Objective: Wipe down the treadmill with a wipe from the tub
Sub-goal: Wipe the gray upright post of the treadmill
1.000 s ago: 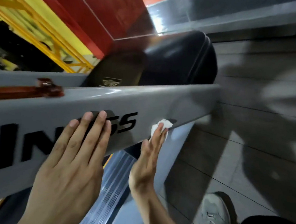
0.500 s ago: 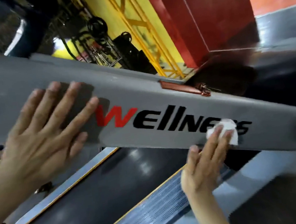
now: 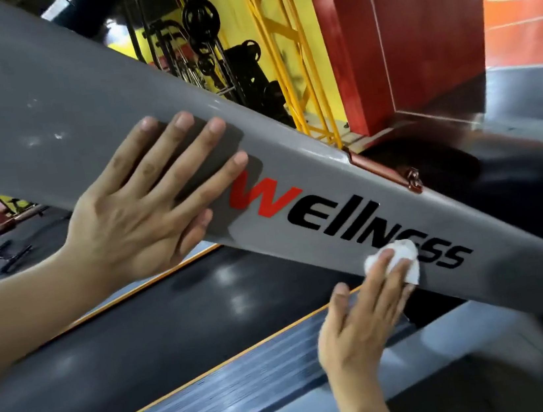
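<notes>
left hand (image 3: 134,220) lying flat, fingers straight, on grey treadmill rail (image 3: 311,179) | right hand (image 3: 364,321) pressing white wipe (image 3: 404,257) with straight fingers over black lettering | black belt (image 3: 175,322) running below | weight rack (image 3: 207,44) standing behind

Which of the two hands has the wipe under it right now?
The right hand: its fingers press the white wipe onto the grey treadmill upright over the Wellness lettering. The left hand lies flat on the upright, bare.
</notes>
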A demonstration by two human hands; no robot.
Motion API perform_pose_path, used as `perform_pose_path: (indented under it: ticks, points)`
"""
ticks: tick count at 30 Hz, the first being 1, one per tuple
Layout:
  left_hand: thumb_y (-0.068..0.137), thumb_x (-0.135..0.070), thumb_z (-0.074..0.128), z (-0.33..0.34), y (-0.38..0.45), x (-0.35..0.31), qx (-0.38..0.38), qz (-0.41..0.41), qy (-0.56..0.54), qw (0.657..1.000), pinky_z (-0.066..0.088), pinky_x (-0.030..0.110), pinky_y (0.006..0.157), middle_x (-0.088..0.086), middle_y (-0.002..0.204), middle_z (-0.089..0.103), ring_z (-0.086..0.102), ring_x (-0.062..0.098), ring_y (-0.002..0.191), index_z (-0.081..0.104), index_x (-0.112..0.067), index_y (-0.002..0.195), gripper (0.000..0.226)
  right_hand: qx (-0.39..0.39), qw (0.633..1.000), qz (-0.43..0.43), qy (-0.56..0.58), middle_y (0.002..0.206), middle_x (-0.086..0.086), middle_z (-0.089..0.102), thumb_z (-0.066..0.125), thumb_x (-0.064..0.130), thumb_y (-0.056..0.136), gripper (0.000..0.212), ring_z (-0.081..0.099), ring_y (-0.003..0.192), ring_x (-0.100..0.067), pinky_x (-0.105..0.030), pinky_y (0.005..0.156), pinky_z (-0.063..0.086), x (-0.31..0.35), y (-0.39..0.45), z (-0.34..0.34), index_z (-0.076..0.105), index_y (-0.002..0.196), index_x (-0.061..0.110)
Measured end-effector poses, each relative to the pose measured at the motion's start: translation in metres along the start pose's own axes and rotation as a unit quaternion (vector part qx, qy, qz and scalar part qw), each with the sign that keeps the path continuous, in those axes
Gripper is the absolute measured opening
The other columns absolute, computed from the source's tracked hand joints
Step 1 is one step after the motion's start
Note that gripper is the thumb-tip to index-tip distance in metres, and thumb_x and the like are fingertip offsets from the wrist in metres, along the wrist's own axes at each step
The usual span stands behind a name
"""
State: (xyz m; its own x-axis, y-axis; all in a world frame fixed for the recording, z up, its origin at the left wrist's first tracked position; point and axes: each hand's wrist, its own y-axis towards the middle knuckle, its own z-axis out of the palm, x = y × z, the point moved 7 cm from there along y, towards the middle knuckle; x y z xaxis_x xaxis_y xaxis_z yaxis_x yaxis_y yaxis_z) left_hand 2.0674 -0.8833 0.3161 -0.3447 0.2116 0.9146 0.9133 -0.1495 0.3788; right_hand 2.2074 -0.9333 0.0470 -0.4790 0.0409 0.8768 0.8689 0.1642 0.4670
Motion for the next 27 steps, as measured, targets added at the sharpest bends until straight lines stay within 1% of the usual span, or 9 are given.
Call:
perform_pose_path:
  ticks: [2, 4, 7, 9, 12, 13, 17, 22, 27]
  points:
    - [0.102, -0.035, 0.041, -0.001, 0.001, -0.002, -0.005, -0.002, -0.010, 1.000, 0.025, 0.053, 0.123, 0.015, 0.166, 0.024, 0.024, 0.036, 0.153, 0.026, -0.019, 0.161, 0.063, 0.014, 0.996, -0.087, -0.002, 0.164, -0.027, 0.012, 0.039, 0.039, 0.101, 0.071, 0.013, 0.154, -0.040, -0.062, 0.121, 0.018, 0.046, -0.004, 0.010, 0.019, 0.158, 0.003]
    - [0.102, -0.035, 0.042, -0.001, 0.002, -0.002, -0.003, 0.000, -0.018, 1.000, 0.025, 0.052, 0.123, 0.014, 0.167, 0.023, 0.023, 0.035, 0.153, 0.026, -0.017, 0.161, 0.064, 0.040, 0.979, -0.199, -0.008, 0.166, -0.021, 0.011, 0.040, 0.041, 0.101, 0.070, 0.016, 0.153, -0.039, -0.059, 0.122, 0.017, 0.096, -0.011, 0.021, 0.017, 0.160, 0.012]
    - [0.102, -0.034, 0.043, -0.003, 0.002, 0.003, 0.001, -0.013, -0.030, 0.999, 0.023, 0.050, 0.125, 0.012, 0.168, 0.021, 0.021, 0.033, 0.155, 0.025, -0.013, 0.161, 0.065, 0.041, 0.951, -0.303, -0.042, 0.168, -0.009, 0.013, 0.042, 0.039, 0.102, 0.066, 0.019, 0.154, -0.030, -0.060, 0.122, 0.017, 0.119, -0.006, 0.022, 0.018, 0.161, 0.022]
    - [0.102, -0.034, 0.042, -0.005, 0.002, 0.003, 0.004, -0.019, -0.042, 0.999, 0.022, 0.049, 0.125, 0.011, 0.168, 0.020, 0.020, 0.031, 0.155, 0.024, -0.011, 0.161, 0.065, 0.021, 0.957, -0.278, -0.079, 0.168, -0.009, 0.013, 0.041, 0.037, 0.101, 0.066, 0.018, 0.155, -0.027, -0.063, 0.121, 0.015, 0.099, 0.011, 0.013, 0.016, 0.162, 0.023]
    - [0.101, -0.033, 0.042, -0.006, 0.004, 0.003, 0.001, -0.025, -0.053, 0.998, 0.023, 0.048, 0.124, 0.011, 0.168, 0.021, 0.021, 0.031, 0.155, 0.025, -0.009, 0.160, 0.066, -0.020, 0.989, -0.133, -0.057, 0.167, -0.016, 0.015, 0.036, 0.036, 0.100, 0.067, 0.016, 0.155, -0.032, -0.067, 0.118, 0.017, 0.086, 0.031, -0.002, 0.016, 0.161, 0.015]
    - [0.100, -0.032, 0.042, -0.006, 0.005, 0.003, -0.002, -0.028, -0.059, 0.998, 0.024, 0.048, 0.124, 0.012, 0.167, 0.022, 0.022, 0.031, 0.154, 0.026, -0.008, 0.160, 0.067, -0.016, 0.989, -0.138, -0.040, 0.167, -0.017, 0.015, 0.036, 0.037, 0.100, 0.067, 0.015, 0.155, -0.034, -0.066, 0.119, 0.017, 0.099, 0.030, -0.001, 0.019, 0.160, 0.013]
    - [0.098, -0.025, 0.046, -0.008, 0.006, 0.003, -0.033, -0.039, -0.097, 0.994, 0.030, 0.051, 0.121, 0.014, 0.165, 0.027, 0.028, 0.032, 0.152, 0.030, -0.003, 0.157, 0.066, 0.037, 0.947, -0.320, -0.013, 0.162, -0.014, 0.030, 0.033, 0.038, 0.104, 0.054, 0.024, 0.153, -0.029, -0.058, 0.122, 0.015, 0.170, 0.018, -0.001, 0.038, 0.154, 0.016]
    - [0.095, -0.014, 0.045, -0.013, -0.003, 0.008, -0.062, -0.065, -0.211, 0.973, 0.027, 0.050, 0.123, 0.018, 0.162, 0.034, 0.031, 0.033, 0.151, 0.037, 0.002, 0.153, 0.061, 0.029, 0.963, -0.259, -0.061, 0.158, -0.007, 0.040, 0.022, 0.036, 0.107, 0.052, 0.030, 0.151, -0.021, -0.058, 0.123, 0.010, 0.191, 0.065, -0.025, 0.040, 0.151, 0.017]
    - [0.086, -0.016, 0.051, -0.024, -0.011, 0.031, 0.003, -0.090, -0.261, 0.961, 0.023, 0.042, 0.125, 0.009, 0.157, 0.043, 0.033, 0.026, 0.150, 0.051, -0.008, 0.147, 0.061, 0.059, 0.979, -0.187, -0.049, 0.142, -0.003, 0.057, 0.027, 0.025, 0.107, 0.047, 0.051, 0.134, -0.020, -0.057, 0.123, 0.018, 0.196, 0.104, -0.041, 0.052, 0.144, 0.012]
